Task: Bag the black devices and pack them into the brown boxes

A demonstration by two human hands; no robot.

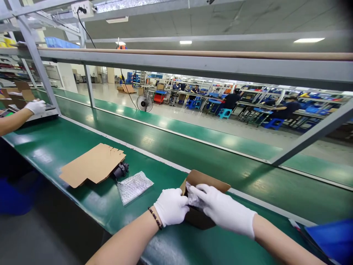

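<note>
An open brown cardboard box point(202, 218) sits in front of me on the green work surface. My left hand point(172, 207), in a white glove, is closed on the box's left side. My white-gloved right hand point(220, 206) grips a crumpled clear plastic bag point(194, 198) at the box opening. The bag's contents and the inside of the box are mostly hidden. To the left lie a silvery bubble-wrap pouch point(135, 187), a black ribbed part point(120, 171) and flat cardboard blanks point(95, 165).
A co-worker's gloved hand point(35, 106) rests near a scale point(41, 115) at far left. A blue bin point(333, 239) stands at the right edge. Beyond the surface runs a green conveyor belt point(154, 140), with a grey metal frame point(176, 66) across it.
</note>
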